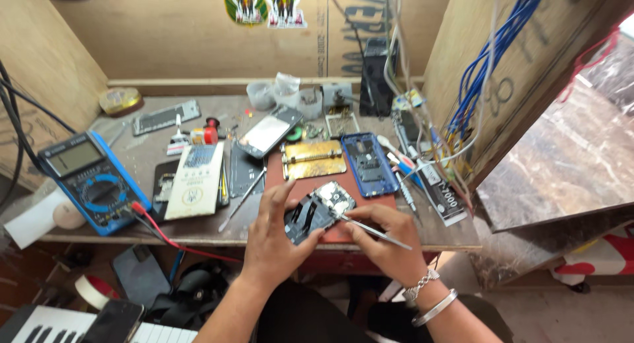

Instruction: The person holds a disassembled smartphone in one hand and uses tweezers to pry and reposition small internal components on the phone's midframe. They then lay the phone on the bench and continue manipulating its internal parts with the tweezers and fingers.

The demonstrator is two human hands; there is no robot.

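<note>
My left hand (274, 234) grips the opened phone (318, 211) above the red mat (310, 178) at the bench edge. My right hand (383, 240) pinches tweezers (370, 227), tip touching the phone's board.

Views: we have one, worn on the head.
Position: we sit above and just behind the near edge of the cluttered grey wooden tabletop (432, 227).
Direction: we look forward and steeply down, toward the brown plywood back wall (178, 33).
Nearness: close; forearms enter from the bottom edge.
Shared part: none, with a single view.
</note>
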